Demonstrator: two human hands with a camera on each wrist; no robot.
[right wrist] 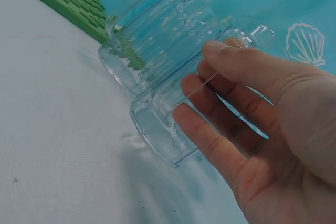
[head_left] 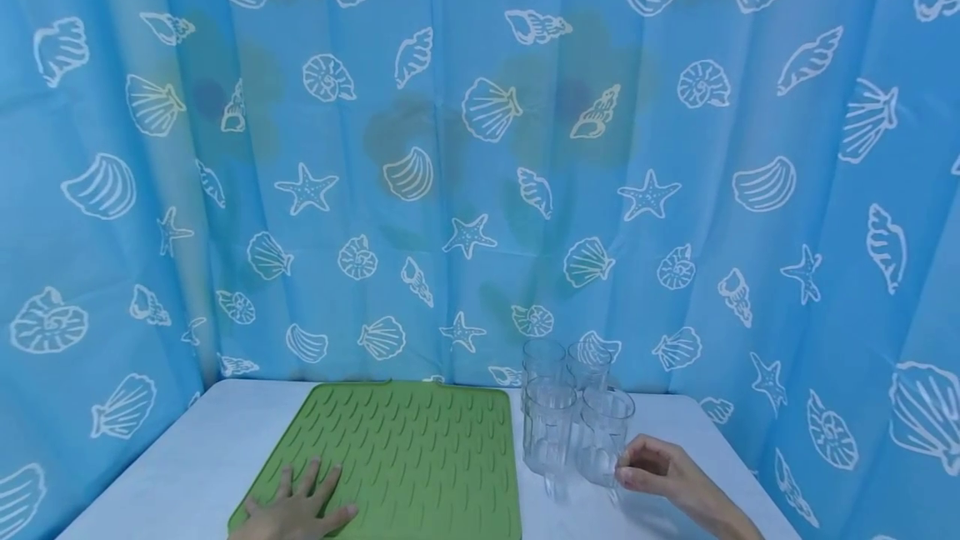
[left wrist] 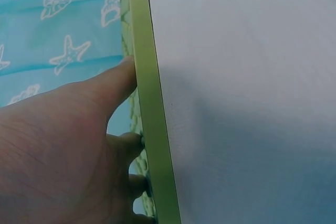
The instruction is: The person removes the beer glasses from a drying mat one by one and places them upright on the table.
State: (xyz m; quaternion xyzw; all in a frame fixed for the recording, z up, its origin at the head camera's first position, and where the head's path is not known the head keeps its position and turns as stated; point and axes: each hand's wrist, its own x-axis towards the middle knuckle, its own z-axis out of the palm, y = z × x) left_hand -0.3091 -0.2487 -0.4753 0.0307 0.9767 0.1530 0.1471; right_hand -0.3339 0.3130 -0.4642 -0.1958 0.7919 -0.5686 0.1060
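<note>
Fingers spread, my left hand point(head_left: 296, 511) rests on the near left part of a green ribbed drying mat point(head_left: 420, 440). In the left wrist view, the left hand point(left wrist: 63, 140) has its fingertips on the ribbed face beside the mat's smooth edge point(left wrist: 149, 93). To the mat's right, several clear glass mugs stand upright in a tight group. My right hand point(head_left: 663, 473) pinches the near right glass mug point(head_left: 603, 432) at its handle side. In the right wrist view, thumb and fingers of the right hand point(right wrist: 273, 108) curl about that mug's point(right wrist: 163, 124) handle.
Another glass mug point(head_left: 547, 432) stands close on the left, with two more glass mugs point(head_left: 543, 350) behind. A white table point(head_left: 187, 448) carries everything. Blue curtain point(head_left: 465, 165) with white shell prints hangs behind the table and along both sides.
</note>
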